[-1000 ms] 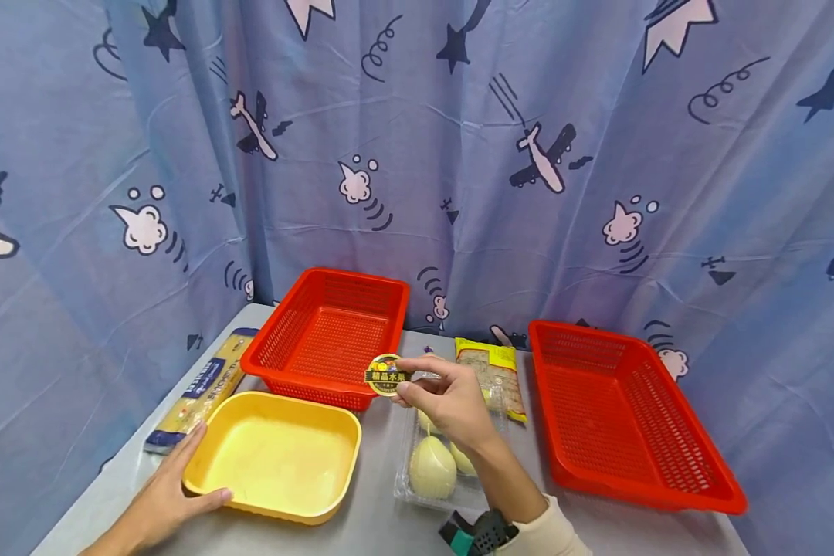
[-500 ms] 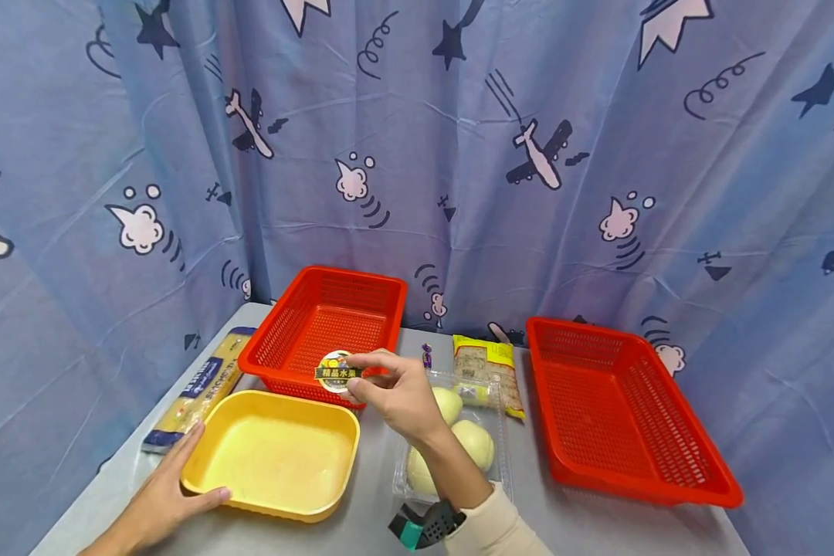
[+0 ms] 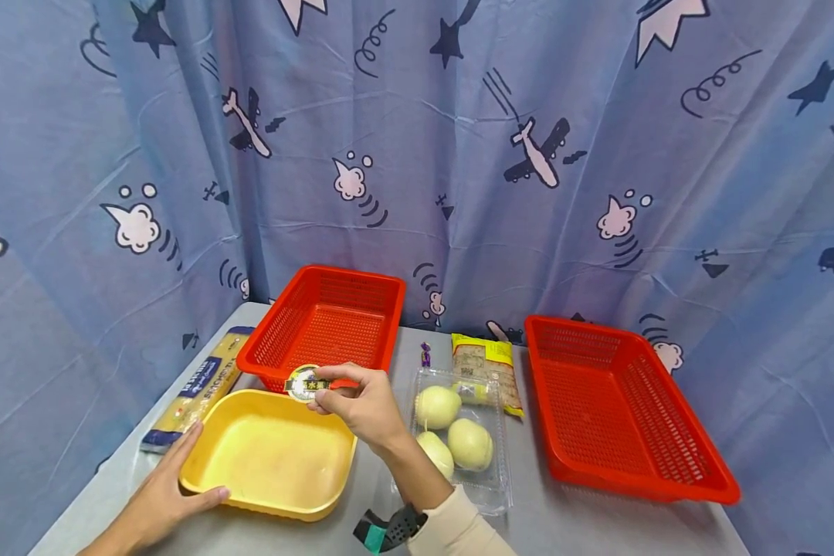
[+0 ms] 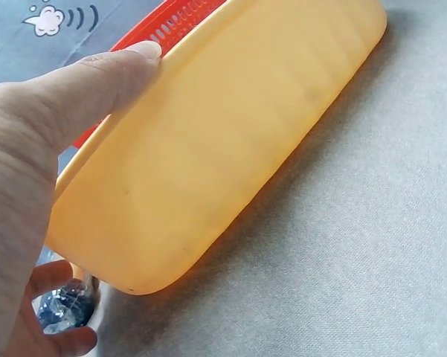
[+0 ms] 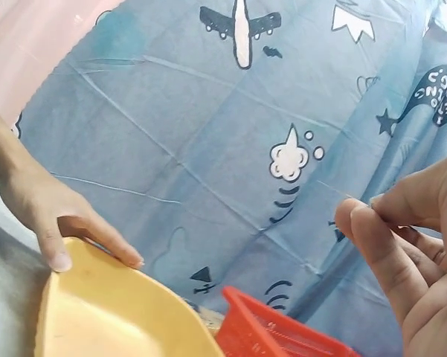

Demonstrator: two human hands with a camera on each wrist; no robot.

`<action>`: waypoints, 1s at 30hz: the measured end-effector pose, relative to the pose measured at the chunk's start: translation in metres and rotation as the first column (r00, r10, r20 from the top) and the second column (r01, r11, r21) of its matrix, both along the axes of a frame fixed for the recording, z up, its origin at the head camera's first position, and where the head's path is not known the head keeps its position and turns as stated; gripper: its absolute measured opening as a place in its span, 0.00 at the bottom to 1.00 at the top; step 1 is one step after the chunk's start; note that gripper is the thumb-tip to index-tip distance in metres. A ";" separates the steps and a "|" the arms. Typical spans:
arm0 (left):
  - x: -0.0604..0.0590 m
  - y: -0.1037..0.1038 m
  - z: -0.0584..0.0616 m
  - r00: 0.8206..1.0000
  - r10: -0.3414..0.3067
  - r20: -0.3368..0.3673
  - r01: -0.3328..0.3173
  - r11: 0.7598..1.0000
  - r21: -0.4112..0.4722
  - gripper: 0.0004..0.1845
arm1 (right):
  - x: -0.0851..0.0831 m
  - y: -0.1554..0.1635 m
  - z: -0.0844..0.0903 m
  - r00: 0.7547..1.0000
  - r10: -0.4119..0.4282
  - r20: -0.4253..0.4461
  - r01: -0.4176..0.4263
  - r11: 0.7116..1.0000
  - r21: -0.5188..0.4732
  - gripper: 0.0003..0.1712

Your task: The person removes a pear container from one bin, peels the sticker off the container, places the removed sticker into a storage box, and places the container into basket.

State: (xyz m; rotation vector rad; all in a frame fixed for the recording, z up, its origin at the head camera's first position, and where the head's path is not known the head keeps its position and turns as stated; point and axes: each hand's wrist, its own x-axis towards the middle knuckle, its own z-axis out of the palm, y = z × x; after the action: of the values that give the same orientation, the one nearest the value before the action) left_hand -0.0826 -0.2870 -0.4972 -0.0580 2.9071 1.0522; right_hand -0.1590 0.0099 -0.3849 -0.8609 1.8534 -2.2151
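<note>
A round fruit label (image 3: 302, 384) with dark lettering and a shiny surface is pinched between thumb and forefinger of my right hand (image 3: 370, 409). That hand hovers over the back right rim of the yellow tub (image 3: 271, 455), in front of the left red basket. From the right wrist, the label shows only as a thin edge at the fingertips. My left hand (image 3: 163, 494) rests on the tub's near left corner, fingers along one side and thumb (image 4: 97, 85) on the front rim. Pale pears (image 3: 470, 444) sit in a clear plastic box (image 3: 498, 475) beside my right forearm.
Behind the tub stands one red basket (image 3: 344, 336); another red basket (image 3: 598, 409) is at the right. A yellow-and-blue noodle packet (image 3: 205, 382) lies at the left edge. Beyond the pears are a yellow bag of grain-like food (image 3: 503, 378) and a purple-wrapped sweet (image 3: 426, 355).
My right hand has carried the label leftward, from in front of the pear box to over the tub's back rim, uncovering the pears. My left hand stays at the tub's corner.
</note>
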 end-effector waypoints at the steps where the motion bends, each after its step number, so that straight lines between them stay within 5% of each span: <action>1: 0.000 0.000 0.000 1.000 0.002 0.005 -0.002 1.000 0.001 0.62 | 0.000 -0.003 -0.002 1.000 -0.003 0.009 0.003 1.000 0.004 0.17; 16: 0.004 -0.005 -0.001 1.000 0.005 -0.003 -0.005 1.000 -0.018 0.62 | -0.002 -0.037 -0.037 0.985 -0.036 0.167 0.037 0.999 -0.003 0.15; 30: 0.002 -0.001 -0.003 0.990 -0.035 -0.139 0.036 0.999 0.003 0.61 | -0.009 -0.057 -0.070 0.946 -0.113 0.303 0.104 0.994 0.044 0.16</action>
State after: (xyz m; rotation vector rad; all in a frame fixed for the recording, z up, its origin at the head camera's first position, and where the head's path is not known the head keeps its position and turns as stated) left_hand -0.0804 -0.2885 -0.4998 0.0696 3.0159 1.1008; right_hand -0.1684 -0.0470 -0.4547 -0.3892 1.8136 -2.2274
